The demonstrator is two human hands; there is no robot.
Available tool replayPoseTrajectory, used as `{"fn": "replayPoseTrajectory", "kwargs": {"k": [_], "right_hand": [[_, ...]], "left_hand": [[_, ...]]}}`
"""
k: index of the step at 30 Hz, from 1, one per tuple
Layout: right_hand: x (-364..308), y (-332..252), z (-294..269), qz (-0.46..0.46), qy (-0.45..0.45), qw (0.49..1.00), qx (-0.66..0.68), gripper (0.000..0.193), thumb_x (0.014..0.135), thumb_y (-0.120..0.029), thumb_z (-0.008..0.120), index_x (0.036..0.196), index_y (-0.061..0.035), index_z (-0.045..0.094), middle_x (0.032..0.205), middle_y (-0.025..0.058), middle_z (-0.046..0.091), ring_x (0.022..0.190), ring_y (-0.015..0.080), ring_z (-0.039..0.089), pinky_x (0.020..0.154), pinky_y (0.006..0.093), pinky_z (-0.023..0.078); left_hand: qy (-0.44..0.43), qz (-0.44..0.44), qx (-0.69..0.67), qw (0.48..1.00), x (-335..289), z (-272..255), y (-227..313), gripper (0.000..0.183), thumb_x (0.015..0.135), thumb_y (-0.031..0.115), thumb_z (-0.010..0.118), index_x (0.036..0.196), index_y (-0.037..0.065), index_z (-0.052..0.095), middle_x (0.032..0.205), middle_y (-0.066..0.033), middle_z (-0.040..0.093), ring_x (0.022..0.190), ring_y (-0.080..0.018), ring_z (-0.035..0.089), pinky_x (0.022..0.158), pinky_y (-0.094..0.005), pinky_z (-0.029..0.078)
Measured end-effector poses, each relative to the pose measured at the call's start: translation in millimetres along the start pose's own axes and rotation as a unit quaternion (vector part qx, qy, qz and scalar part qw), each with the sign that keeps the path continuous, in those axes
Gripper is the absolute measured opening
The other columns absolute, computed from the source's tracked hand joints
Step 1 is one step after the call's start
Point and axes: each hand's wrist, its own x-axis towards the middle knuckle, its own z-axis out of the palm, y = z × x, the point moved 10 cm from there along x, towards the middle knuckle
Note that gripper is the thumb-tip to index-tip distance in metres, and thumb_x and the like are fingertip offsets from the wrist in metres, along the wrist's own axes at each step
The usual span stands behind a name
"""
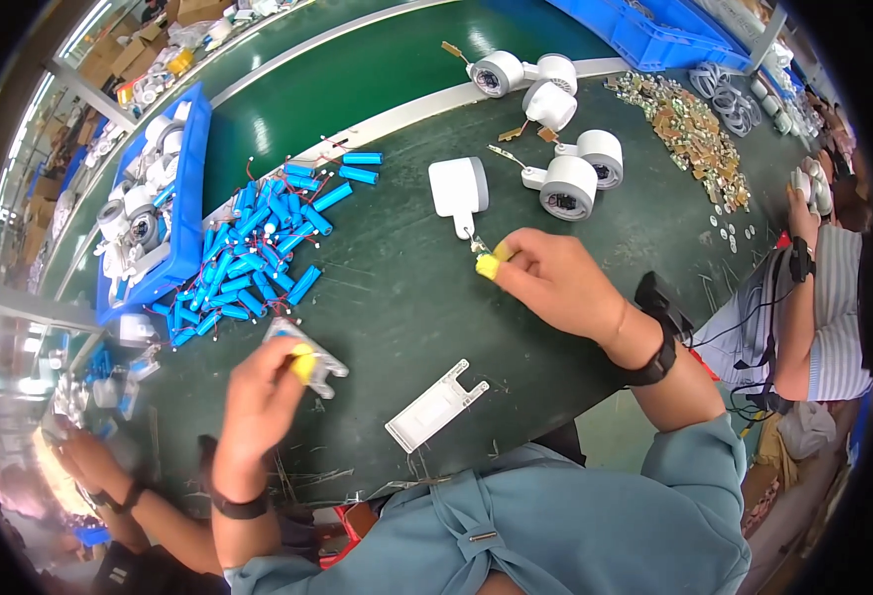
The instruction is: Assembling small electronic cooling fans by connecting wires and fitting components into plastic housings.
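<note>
My right hand [560, 283], with yellow tape or covers on its fingertips, pinches a small circuit board [479, 245]. The board hangs by wires at the neck of a white and grey round-headed device [456, 188] lying on the table. My left hand [266, 392], also with a yellow fingertip, is closed on a whitish forked plastic casing [325, 365], partly hidden by the fingers. Between my hands, nearer to me, lies a similar white forked casing [436, 408], its open inner side up.
Blue cylindrical batteries [258, 248] with red wires are heaped at left, beside a blue bin [193, 169] of white parts. More white round-headed units [568, 186] stand at far right, near a pile of small boards [689, 134]. Co-workers' hands [803, 213] show at both sides.
</note>
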Motion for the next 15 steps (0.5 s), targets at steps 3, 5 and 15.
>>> {"fn": "replayPoseTrajectory", "kwargs": {"k": [3, 5, 15], "right_hand": [[12, 17, 32, 0.059, -0.087, 0.987, 0.125, 0.016, 0.093, -0.015, 0.058, 0.095, 0.0, 0.061, 0.078, 0.0018, 0.065, 0.06, 0.0056, 0.055, 0.052, 0.0212, 0.043], [11, 16, 57, 0.096, -0.163, 0.96, 0.209, 0.017, 0.096, -0.016, 0.053, 0.097, -0.0021, 0.063, 0.081, 0.0011, 0.066, 0.061, 0.0036, 0.055, 0.051, 0.0182, 0.042], [-13, -18, 131, 0.123, -0.306, 0.871, 0.364, 0.019, 0.097, -0.017, 0.05, 0.096, -0.0029, 0.062, 0.086, 0.0007, 0.064, 0.067, 0.0056, 0.058, 0.056, 0.0204, 0.046]], "left_hand": [[-0.035, 0.039, -0.025, 0.998, 18, 36, 21, 0.021, 0.085, -0.009, 0.055, 0.104, -0.001, 0.06, 0.09, -0.0034, 0.063, 0.08, -0.0094, 0.06, 0.071, -0.0243, 0.049], [-0.037, 0.033, -0.048, 0.998, 24, 50, 26, 0.02, 0.087, -0.008, 0.056, 0.105, 0.0, 0.06, 0.09, -0.0027, 0.063, 0.079, -0.009, 0.06, 0.071, -0.0242, 0.049], [-0.002, -0.001, -0.197, 0.98, 25, 66, 14, 0.019, 0.089, -0.006, 0.057, 0.107, -0.001, 0.06, 0.094, -0.0028, 0.063, 0.08, -0.0082, 0.06, 0.071, -0.023, 0.05]]}}
